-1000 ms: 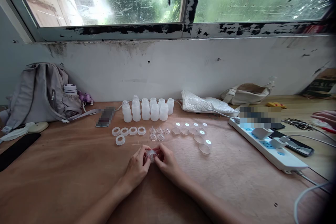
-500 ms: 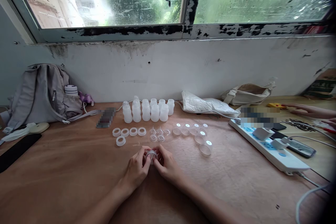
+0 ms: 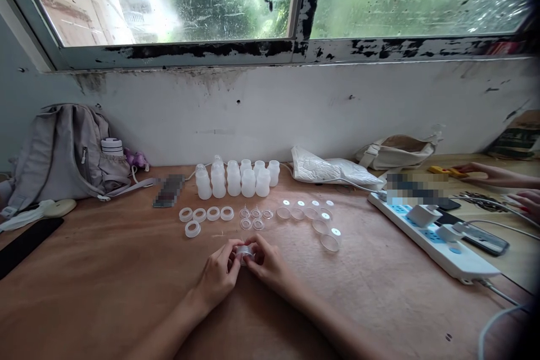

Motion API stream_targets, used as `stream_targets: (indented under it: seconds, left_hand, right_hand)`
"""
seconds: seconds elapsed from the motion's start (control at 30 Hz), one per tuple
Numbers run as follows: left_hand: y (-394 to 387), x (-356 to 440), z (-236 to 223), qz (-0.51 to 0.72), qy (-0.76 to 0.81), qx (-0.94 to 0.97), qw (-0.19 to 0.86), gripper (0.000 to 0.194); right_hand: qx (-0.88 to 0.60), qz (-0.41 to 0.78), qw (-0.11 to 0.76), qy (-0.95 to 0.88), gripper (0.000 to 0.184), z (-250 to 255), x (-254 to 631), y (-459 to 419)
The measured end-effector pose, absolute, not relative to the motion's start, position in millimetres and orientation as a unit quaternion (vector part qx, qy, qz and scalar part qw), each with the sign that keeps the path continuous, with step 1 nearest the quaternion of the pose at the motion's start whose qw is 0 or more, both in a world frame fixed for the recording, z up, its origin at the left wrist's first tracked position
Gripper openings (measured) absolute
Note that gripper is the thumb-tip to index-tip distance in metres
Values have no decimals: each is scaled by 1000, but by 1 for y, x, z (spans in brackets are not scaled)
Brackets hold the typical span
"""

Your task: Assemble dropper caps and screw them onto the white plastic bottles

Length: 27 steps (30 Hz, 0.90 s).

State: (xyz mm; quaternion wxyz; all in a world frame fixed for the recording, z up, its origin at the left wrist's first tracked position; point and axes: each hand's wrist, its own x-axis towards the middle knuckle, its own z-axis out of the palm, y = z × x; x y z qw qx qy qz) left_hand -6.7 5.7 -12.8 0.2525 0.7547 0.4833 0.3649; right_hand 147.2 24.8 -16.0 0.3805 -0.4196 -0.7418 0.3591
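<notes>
My left hand (image 3: 219, 266) and my right hand (image 3: 265, 263) meet low over the middle of the table. Between their fingertips they grip a translucent bottle collar ring (image 3: 244, 251); fingers cover its sides, and I cannot make out whether a nipple sits inside. Just beyond lie several loose collar rings (image 3: 193, 229) on the left. Small clear bottle nipples (image 3: 255, 212) are grouped in the centre. To the right, clear domed caps (image 3: 329, 242) with white round tops rest on the wood. Behind these, frosted baby bottles (image 3: 233, 179) stand in a cluster, two at the left with tops on.
A grey backpack (image 3: 70, 152) and a phone (image 3: 169, 190) are at the left. At the back lies a silvery padded pouch (image 3: 333, 169). A white power strip (image 3: 439, 239) with cables runs along the right. Another person's hand (image 3: 489, 173) touches a yellow object (image 3: 442, 171) there.
The collar ring has tilted between my fingers, now showing more of its ridged side. My hands stay in nearly the same place. At the far right, the other person's hand has shifted.
</notes>
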Motion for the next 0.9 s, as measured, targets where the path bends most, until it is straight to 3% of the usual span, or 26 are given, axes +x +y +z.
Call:
stream_targets:
  seconds: [0.57,0.67,0.77,0.9]
  left_hand:
    - [5,-4,-6,381,509,719,281,11]
    - [6,-5,-6,395,508,715,273,10]
    - [10,-7,-11,417,500,686,325,14]
    - [17,-8,-16,448,442,615,475,19]
  right_hand:
    - [-413,362,405,-731,11,-12,143,16]
    - [-398,410,408,-712,17,-10,144,15]
    - [-380,526,419,-635,30,-10,145,19]
    - [-371,608,440,-546,37,-15,145,28]
